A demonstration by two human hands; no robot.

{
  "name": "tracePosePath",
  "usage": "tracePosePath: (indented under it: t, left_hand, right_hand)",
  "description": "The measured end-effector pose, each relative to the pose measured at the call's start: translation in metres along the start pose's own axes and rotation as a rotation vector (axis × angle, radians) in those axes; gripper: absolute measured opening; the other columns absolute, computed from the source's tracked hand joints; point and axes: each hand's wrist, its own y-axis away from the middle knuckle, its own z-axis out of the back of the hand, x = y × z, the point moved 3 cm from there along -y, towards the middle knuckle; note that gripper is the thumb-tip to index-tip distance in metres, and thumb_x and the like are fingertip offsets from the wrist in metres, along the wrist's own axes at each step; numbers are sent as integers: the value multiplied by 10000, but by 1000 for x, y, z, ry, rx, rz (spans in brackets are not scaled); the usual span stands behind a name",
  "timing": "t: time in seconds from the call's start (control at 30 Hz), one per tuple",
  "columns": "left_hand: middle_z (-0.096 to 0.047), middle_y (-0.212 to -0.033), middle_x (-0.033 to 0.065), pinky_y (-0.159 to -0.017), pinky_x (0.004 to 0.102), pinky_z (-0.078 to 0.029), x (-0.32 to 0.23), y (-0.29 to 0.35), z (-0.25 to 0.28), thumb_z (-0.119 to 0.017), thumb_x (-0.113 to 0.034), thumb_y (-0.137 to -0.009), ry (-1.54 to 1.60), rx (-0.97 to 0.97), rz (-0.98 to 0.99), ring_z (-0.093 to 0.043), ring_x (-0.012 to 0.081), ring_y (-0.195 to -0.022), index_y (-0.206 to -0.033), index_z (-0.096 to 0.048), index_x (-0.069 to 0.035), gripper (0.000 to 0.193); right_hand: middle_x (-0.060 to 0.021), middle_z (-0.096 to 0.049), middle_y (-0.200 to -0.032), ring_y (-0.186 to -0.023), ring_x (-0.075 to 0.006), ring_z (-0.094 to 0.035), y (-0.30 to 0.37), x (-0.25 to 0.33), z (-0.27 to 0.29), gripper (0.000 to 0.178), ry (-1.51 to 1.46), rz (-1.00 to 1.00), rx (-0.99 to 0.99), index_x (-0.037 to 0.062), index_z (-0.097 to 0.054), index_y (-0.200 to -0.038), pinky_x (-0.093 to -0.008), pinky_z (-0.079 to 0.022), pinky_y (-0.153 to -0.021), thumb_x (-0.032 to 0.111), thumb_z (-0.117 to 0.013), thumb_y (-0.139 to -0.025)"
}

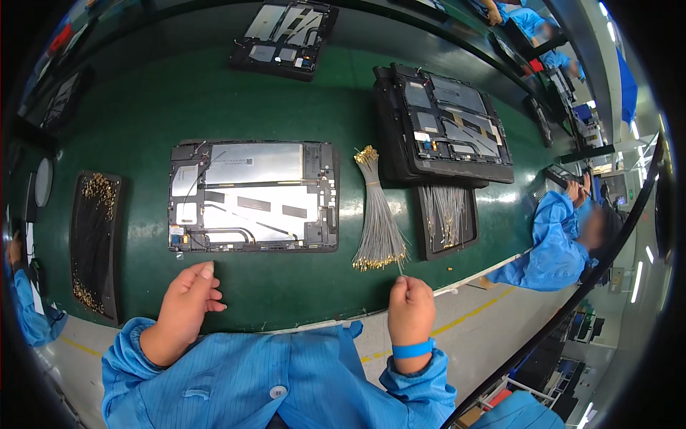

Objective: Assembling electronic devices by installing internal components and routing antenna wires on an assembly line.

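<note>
My right hand [411, 309] pinches the end of a thin grey cable [401, 269] at the near end of a bundle. That cable bundle [375, 214] has gold-coloured tips, is tied near its top and fans out toward me. My left hand [187, 299] is raised at the table's near edge, thumb against the index finger and the other fingers loosely curled. Whether anything small lies in that pinch cannot be made out. Just beyond it lies an opened tablet-like device [254, 196], its silver battery plates, boards and black wires exposed.
At left, a dark tray [96, 247] holds black cables with gold tips. Similar opened devices form a stack [446, 121] at right, beside a tray [450, 243] of grey cables. Another device [286, 36] lies at the far side. A co-worker [554, 239] sits at right.
</note>
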Motion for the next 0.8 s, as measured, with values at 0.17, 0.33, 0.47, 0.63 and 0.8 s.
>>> tracePosePath:
  t: [0.17, 0.33, 0.47, 0.63, 0.8]
  left_hand:
    - [-514, -837, 53, -589, 232, -463, -2, 4, -10, -466, -256, -848, -386, 133, -166, -493, 98, -686, -1101, -449, 18, 374]
    - [-525, -887, 62, -601, 234, -459, -4, 5, -13, -464, -255, -848, -437, 154, -176, -500, 100, -717, -1093, -456, 18, 366]
    - [-526, -894, 60, -608, 238, -458, -2, 5, -11, -463, -255, -848, -436, 147, -188, -502, 102, -720, -1091, -459, 17, 364]
    - [-528, -891, 60, -611, 238, -459, -1, 5, -9, -464, -256, -848, -411, 138, -186, -502, 103, -733, -1091, -460, 14, 364]
    - [-534, -903, 85, -724, 290, -449, 5, 10, -10, -508, -226, -819, -526, 95, -351, -515, 155, -809, -1041, -496, 6, 321]
  right_hand:
    - [-157, -569, -744, -734, -290, -542, 0, -12, 10, 152, 62, -153, 12, 17, -593, -805, -341, -430, -653, 146, -521, -771]
    - [-165, -556, -879, -819, -275, -510, 4, -12, -5, 337, 67, -43, 128, -17, -573, -929, -319, -427, -704, 236, -616, -712]
    - [-161, -564, -829, -777, -282, -520, 6, -5, -5, 300, 65, -36, 74, -17, -586, -876, -329, -430, -680, 233, -616, -712]
    - [-153, -570, -717, -705, -303, -529, 3, -5, -12, 205, 58, 30, -40, 0, -597, -730, -353, -429, -624, 204, -602, -721]
    - [-130, -567, -698, -677, -291, -534, 6, 23, -2, 125, -39, 148, 243, 25, -599, -713, -366, -434, -606, 142, -558, -731]
